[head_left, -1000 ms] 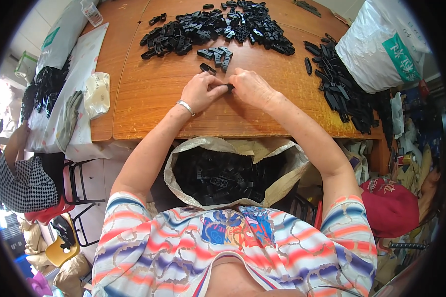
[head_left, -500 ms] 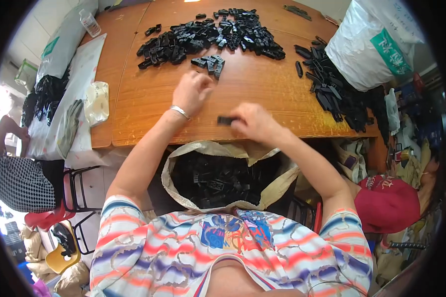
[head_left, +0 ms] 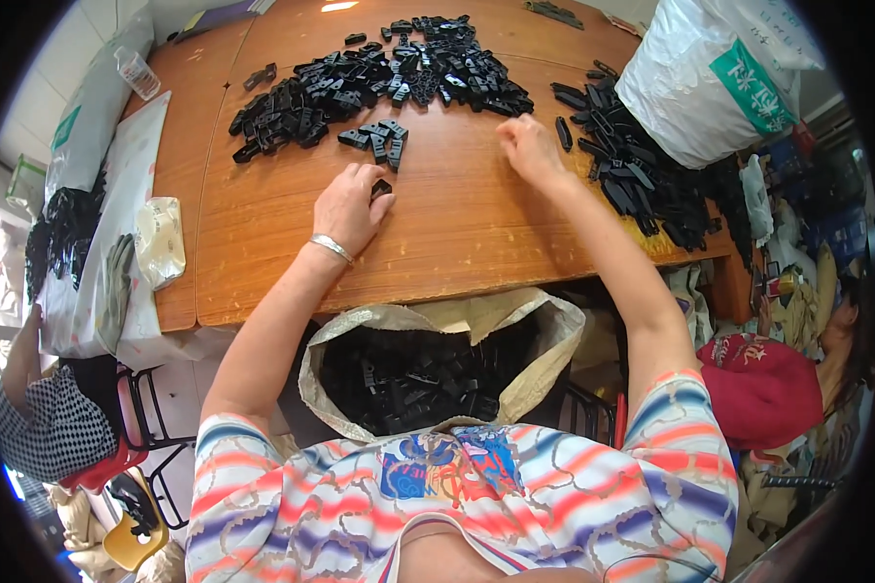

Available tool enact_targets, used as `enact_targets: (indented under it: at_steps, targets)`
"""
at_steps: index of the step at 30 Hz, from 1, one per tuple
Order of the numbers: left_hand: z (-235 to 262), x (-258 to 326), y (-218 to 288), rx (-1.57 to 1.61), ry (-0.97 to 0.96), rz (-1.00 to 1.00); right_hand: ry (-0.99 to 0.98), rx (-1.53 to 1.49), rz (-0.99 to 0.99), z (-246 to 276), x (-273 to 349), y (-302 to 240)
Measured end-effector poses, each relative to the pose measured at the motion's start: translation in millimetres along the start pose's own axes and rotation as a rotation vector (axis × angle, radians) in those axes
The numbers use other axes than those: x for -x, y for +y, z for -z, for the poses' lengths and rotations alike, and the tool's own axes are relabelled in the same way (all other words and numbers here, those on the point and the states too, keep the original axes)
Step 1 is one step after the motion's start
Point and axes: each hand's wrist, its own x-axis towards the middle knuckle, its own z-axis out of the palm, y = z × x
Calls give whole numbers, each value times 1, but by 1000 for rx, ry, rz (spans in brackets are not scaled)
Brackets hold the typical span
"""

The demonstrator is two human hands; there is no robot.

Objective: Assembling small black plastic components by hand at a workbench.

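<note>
My left hand is closed around a small black plastic piece, gripped between thumb and fingers just above the table. A few grey-black plastic pieces lie in a small group just beyond it. My right hand is reached forward over the table, between the large heap of black plastic pieces and the pile of long black strips. Its fingers are loosely bent and partly apart, with nothing visible in them. Below the table edge, in front of me, an open woven sack holds many black pieces.
A bulging white bag stands at the right of the wooden table. On the left are a bottle, a clear yellowish packet and a grey glove. Other people sit at left and right, one in a red cap.
My right hand has moved forward and right, and the black strip it held no longer shows in it. The left hand has shifted down-left and now grips a black piece. The view has turned slightly.
</note>
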Motion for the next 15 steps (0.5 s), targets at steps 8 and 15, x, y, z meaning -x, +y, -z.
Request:
enact_targets:
  at_steps: [8, 15]
  targets:
    - [-2, 4, 26, 374, -139, 344, -18, 346, -105, -24, -64, 19]
    - [8, 5, 25, 7, -155, 26, -256, -43, 6, -8, -19, -19]
